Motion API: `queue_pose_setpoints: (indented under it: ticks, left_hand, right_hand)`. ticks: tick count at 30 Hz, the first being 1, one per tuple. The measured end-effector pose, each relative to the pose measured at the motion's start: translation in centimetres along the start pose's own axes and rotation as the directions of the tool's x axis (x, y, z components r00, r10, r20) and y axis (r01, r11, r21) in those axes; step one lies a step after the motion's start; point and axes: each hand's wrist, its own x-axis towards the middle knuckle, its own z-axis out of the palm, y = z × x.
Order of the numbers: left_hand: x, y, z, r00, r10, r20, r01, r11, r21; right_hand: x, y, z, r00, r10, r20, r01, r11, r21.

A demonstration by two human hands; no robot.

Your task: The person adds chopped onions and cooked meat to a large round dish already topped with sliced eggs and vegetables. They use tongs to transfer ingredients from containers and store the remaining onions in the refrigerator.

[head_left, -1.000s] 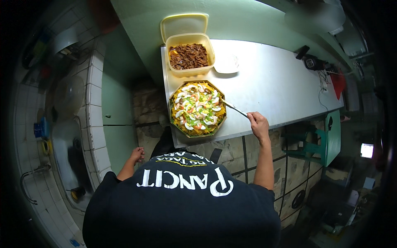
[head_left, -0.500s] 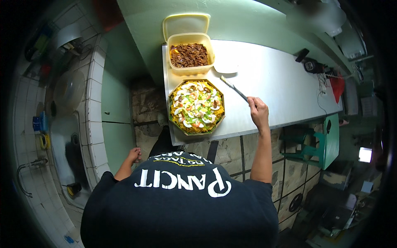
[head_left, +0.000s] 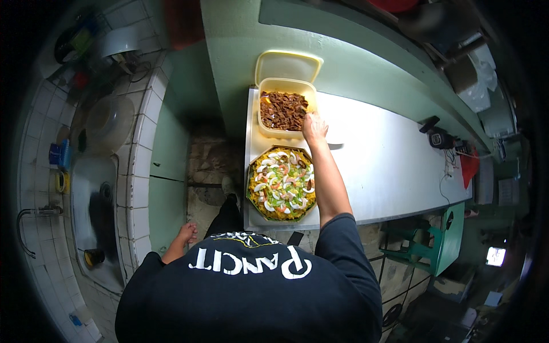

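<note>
Your right hand reaches out across the white table, and its fingers curl down at the near right corner of the yellow tub of dark brown shredded filling; from this high view you cannot tell whether they are pinching some filling, gripping a utensil or just resting on the rim, since the fingertips are hidden behind the knuckles. The tub sits straight ahead of those fingers and slightly to their left, its long axis running away from you, with its hinged lid standing open against the green wall at the far end. Directly behind the hand, nearer your body, lies the octagonal tray of noodles topped with egg slices and greens, so your forearm passes along that tray's right edge. Your left hand hangs loosely open, holding nothing, down by your side, well apart from the table and near the tiled counter with the sink, so the right hand is much the nearer to both tub and tray.
</note>
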Motion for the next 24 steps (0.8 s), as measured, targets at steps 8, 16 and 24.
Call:
queue_pose_setpoints:
  ticks: [8,16,24]
  left_hand:
    - [1.0,-2.3,-1.9,1.000,-0.030,0.000,0.030,0.999,-0.020]
    - [1.3,0.0,-1.9,1.000,-0.015,-0.001,0.015,0.997,-0.076]
    - [1.0,-0.1,-2.6,1.000,-0.003,-0.002,0.003,0.999,-0.049]
  right_hand:
    - [2.5,1.4,-2.0,0.996,0.094,-0.009,-0.093,0.995,0.023]
    - [1.4,1.4,-1.5,1.000,0.006,-0.006,-0.005,0.996,0.093]
    - [0.4,3.3,-4.3,0.993,0.068,0.101,-0.073,0.996,0.048]
